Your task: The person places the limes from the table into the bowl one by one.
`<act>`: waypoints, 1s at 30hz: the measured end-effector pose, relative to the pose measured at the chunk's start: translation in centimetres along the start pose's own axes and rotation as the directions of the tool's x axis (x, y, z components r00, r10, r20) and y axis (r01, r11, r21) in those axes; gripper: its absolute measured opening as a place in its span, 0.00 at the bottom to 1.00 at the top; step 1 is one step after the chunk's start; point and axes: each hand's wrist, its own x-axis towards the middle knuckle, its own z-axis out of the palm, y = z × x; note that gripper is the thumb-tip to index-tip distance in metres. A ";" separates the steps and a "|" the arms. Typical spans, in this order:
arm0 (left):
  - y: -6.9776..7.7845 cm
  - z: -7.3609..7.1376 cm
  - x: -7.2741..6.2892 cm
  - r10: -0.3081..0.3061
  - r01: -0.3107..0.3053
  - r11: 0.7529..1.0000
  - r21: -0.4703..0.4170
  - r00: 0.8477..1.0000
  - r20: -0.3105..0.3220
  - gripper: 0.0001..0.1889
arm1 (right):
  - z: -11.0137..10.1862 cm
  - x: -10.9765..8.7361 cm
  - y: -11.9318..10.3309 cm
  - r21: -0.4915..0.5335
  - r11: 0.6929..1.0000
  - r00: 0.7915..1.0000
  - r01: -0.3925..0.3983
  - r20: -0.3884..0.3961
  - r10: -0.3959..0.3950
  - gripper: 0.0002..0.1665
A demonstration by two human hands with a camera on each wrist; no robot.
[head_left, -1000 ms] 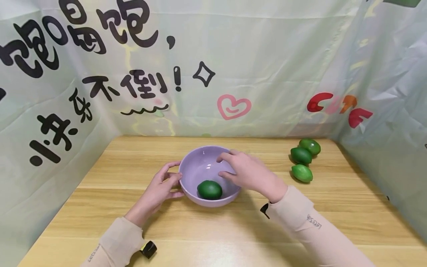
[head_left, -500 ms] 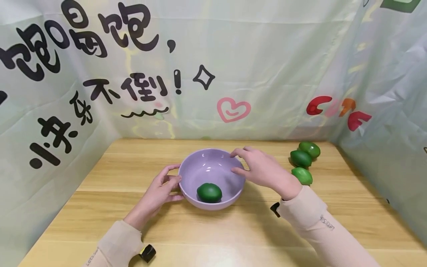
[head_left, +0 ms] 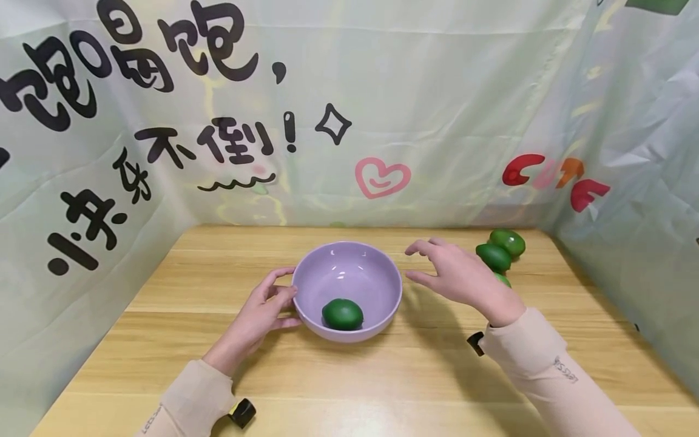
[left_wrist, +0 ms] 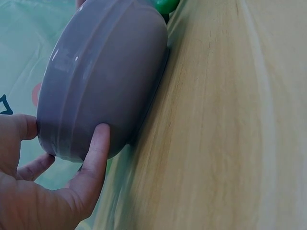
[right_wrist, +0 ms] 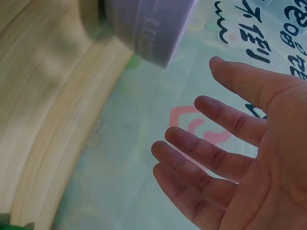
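A lilac bowl [head_left: 349,261] stands on the wooden table, with one dark green lime [head_left: 342,314] lying inside near its front wall. My left hand [head_left: 264,309] holds the bowl's left side, fingertips at the rim and against the outer wall. In the left wrist view, one digit of the left hand [left_wrist: 53,191] presses the bowl's outside [left_wrist: 110,81]. Just right of the bowl hovers my right hand [head_left: 459,273], holding nothing, its fingers loosely extended. The right wrist view has this right hand [right_wrist: 259,158] palm in sight, fingers spread apart, below the bowl [right_wrist: 148,28].
Several limes sit at the back right: a glossy one [head_left: 508,243], a darker one [head_left: 493,257] and a brighter one [head_left: 502,280], partly hidden behind my right hand. A printed cloth [head_left: 437,121] encloses the table [head_left: 349,388] at the back and sides.
My right hand has drawn out of the bowl and moved right, past the rim, toward the limes. My left hand, the bowl and the lime inside stay as they were.
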 end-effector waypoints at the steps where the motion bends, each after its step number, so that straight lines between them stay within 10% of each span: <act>1: 0.0 0.0 0.0 0.001 -0.001 1.000 0.000 1.000 0.000 0.27 | -0.1 -0.1 0.3 0.002 1.000 1.000 -0.004 -0.001 0.004 0.26; 30: 0.1 0.0 -0.1 -0.004 0.004 1.000 0.003 1.000 0.005 0.27 | 0.5 -3.1 7.8 0.018 0.987 0.987 -0.159 0.039 0.158 0.32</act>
